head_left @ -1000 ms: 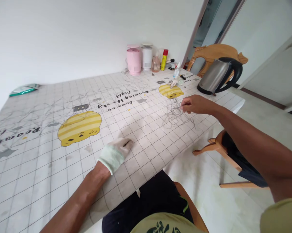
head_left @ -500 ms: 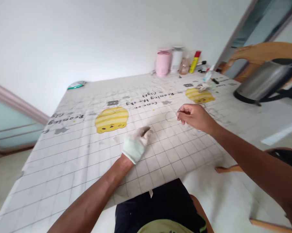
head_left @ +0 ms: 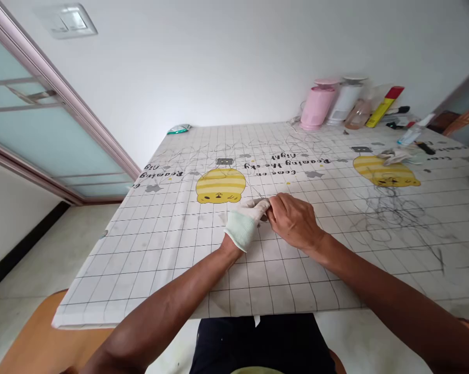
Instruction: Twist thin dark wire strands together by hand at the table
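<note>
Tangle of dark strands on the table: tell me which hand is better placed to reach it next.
Right. The right hand is bare and on the same side as the tangle of dark strands; the gloved left hand lies farther away.

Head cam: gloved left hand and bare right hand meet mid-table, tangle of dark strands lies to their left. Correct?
Not quite. In the head view the tangle of dark strands lies to their right, near the right-hand yellow cartoon print. The gloved left hand and bare right hand do meet mid-table.

Gloved left hand [head_left: 245, 221] and bare right hand [head_left: 292, 221] meet fingertip to fingertip — both pinched.
</note>
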A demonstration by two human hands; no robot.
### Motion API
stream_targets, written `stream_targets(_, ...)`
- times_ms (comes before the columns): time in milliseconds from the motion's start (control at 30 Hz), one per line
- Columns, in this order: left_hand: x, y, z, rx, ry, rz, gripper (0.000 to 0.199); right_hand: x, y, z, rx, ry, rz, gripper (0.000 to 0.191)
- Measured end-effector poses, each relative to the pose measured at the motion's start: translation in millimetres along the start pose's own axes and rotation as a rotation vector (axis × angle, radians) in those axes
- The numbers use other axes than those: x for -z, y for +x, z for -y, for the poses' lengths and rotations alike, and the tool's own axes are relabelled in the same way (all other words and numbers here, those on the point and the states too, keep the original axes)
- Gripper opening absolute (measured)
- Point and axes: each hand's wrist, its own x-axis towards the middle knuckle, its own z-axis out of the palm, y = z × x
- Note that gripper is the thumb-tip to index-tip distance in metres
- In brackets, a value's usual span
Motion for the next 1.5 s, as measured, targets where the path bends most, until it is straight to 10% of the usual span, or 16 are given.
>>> stream_targets(333, 10.4, 14.4, 17.3, 0.057, -0.148, -0.032, 0.024, -1.1, -6.2, 4.8, 0.02, 0.199, 0.007, 0.02)
stream_targets(633, 17.4, 16.4, 6.9, 0.092, 0.049, 0.025, 0.022, 1.2, -3.1, -43.2, -0.788, 1.128, 0.194, 0.026)
stream_targets(933, 12.0, 9.3, -1.7, 0.123, 0.208, 0.045, 0.021, -17.4, -7.2, -39.4, -0.91, 1.76, 0.182, 0.028)
stream_targets(1500, 13.7, 13.2, 12.3, 0.168, -0.38, 0.011, 0.014, 5.9, -1.5, -19.6, -0.703, 1.412, 0.038, 0.021)
